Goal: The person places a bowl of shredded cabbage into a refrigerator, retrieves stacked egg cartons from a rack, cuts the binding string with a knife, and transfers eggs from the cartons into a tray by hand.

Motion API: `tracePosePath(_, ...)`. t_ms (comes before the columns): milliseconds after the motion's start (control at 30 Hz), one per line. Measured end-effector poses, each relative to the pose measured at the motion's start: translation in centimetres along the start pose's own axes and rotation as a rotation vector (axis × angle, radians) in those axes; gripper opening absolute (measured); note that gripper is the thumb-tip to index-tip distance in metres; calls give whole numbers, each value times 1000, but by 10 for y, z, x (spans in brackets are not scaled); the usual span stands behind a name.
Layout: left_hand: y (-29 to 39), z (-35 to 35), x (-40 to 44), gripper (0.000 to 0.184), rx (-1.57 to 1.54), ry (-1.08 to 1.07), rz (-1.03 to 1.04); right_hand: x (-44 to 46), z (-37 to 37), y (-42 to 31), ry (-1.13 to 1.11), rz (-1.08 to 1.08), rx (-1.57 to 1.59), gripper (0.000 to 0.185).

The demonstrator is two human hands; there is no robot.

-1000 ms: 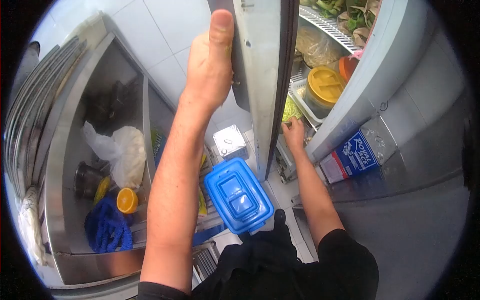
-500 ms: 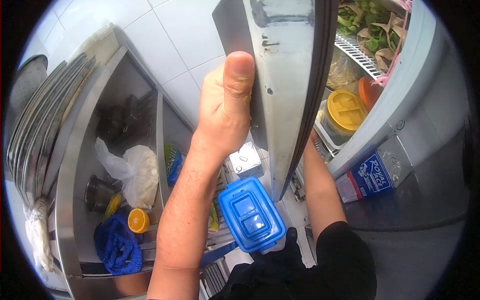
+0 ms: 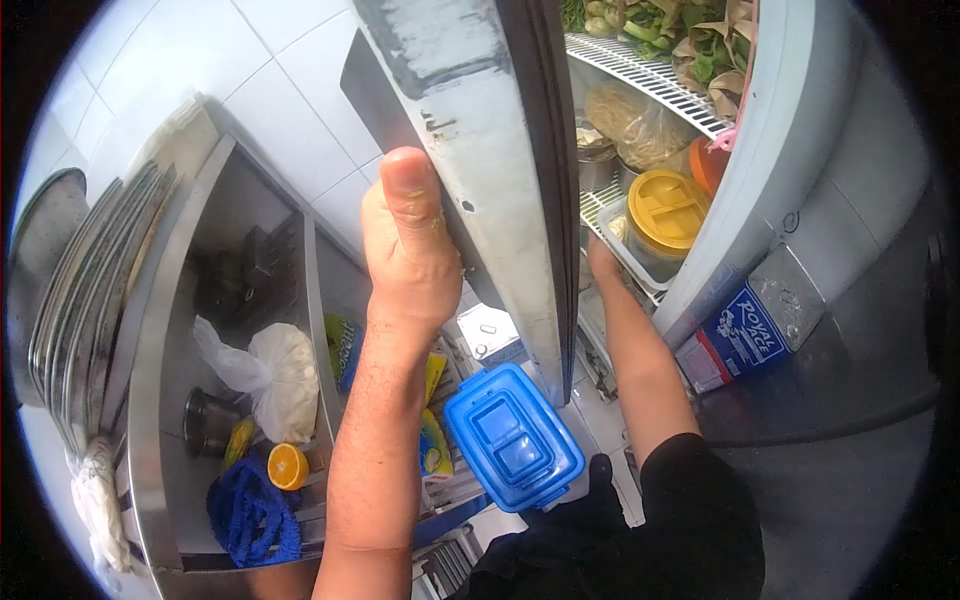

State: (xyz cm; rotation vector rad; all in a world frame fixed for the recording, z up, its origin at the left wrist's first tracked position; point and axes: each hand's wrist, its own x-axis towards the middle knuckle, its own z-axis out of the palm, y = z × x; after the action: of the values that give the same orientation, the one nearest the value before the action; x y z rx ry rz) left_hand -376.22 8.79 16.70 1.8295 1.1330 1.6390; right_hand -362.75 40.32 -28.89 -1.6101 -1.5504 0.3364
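Observation:
My left hand [image 3: 412,240] is wrapped round the edge of the refrigerator door [image 3: 480,130], thumb up, with yellowish bits on the skin. The door stands open. My right hand [image 3: 603,262] reaches inside, low beside a white tray [image 3: 640,275]; its fingers are hidden behind the door edge and tray. On that tray is a container with a yellow lid [image 3: 667,212], near an orange lid [image 3: 708,167] and a bag of pale food [image 3: 635,125]. Leafy greens in brown paper [image 3: 700,50] lie on the wire shelf above.
Below the door is a blue-lidded box [image 3: 514,437], beside a white-topped container [image 3: 487,330]. The metal shelf unit [image 3: 150,470] at left holds a knotted bag [image 3: 285,380], a cut orange [image 3: 287,466] and a blue cloth [image 3: 250,515]. A Royal Ace tin [image 3: 745,330] stands at right.
The view has shifted, and more of the refrigerator's inside shows than half a second ago. My right hand has gone deeper in, and its fingers have passed out of sight. My left hand still holds the door.

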Motion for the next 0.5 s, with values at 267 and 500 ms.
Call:
tracePosePath(267, 5, 14, 1, 75, -12, 149, 68, -115, -56, -11, 2, -105, 215, 39)
tracePosePath(500, -17, 43, -4, 61, -77, 53, 112, -371, -105, 140, -528, 178, 90, 32)
